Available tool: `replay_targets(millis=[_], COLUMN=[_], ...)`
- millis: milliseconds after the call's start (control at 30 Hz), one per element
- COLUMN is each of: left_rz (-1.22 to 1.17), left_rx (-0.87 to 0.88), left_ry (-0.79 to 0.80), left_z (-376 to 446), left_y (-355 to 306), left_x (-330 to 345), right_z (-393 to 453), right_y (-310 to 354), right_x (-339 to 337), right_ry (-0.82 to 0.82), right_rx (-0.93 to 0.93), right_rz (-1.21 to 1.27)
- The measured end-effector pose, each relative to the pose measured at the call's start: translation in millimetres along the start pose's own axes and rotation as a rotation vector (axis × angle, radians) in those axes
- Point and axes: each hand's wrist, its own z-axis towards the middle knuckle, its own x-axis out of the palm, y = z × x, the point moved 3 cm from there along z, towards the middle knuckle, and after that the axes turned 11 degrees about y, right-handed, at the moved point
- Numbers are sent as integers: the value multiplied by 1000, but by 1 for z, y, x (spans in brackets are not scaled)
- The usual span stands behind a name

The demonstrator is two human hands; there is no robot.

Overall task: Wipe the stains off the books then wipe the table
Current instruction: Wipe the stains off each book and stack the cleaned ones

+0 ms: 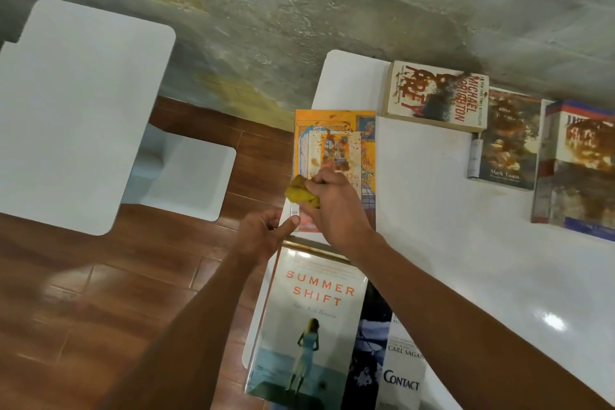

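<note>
An orange-covered book (336, 143) with brown stains lies at the left edge of the white table (466, 243). My right hand (336, 210) grips a crumpled yellow cloth (301, 193) and holds it on the book's lower part. My left hand (263, 236) pinches the book's lower left corner at the table edge. Three more stained books lie further back: a Michael Crichton paperback (436, 95), a Mark Twain book (506, 140) and a heavily stained book (579, 170) at the right.
Nearer me lie "Summer Shift" (312, 326) and Carl Sagan's "Contact" (399, 373), with no stains visible. A second white table (73, 110) and a white stool (193, 176) stand to the left over a brown tiled floor. A grey concrete wall runs behind.
</note>
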Motion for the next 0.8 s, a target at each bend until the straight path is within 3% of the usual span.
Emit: replay_targets(millis=[167,300,467,600,733,800], left_rz=[-17,6,19,23,54,81], left_rx=[-28,-38,-42,-65,-75,-71], left_ry=[20,10,35,52,49,47], left_z=[4,8,11,13,15,15], left_y=[2,1,-1,-2,-3,-3], left_x=[-3,-7,-7,-8,-11,-11], right_z=[-39,-41,-39,-21,-32,-25], right_y=[-20,-47,-46,-59,-48,-54], right_x=[-19,-40,-46,-64,-53,-60], right_ry=[29,-119,56,-98,100,107], right_rx=[3,152,3,108,-60,-56], right_rz=[-15,-13,-84,-116,-121,-121])
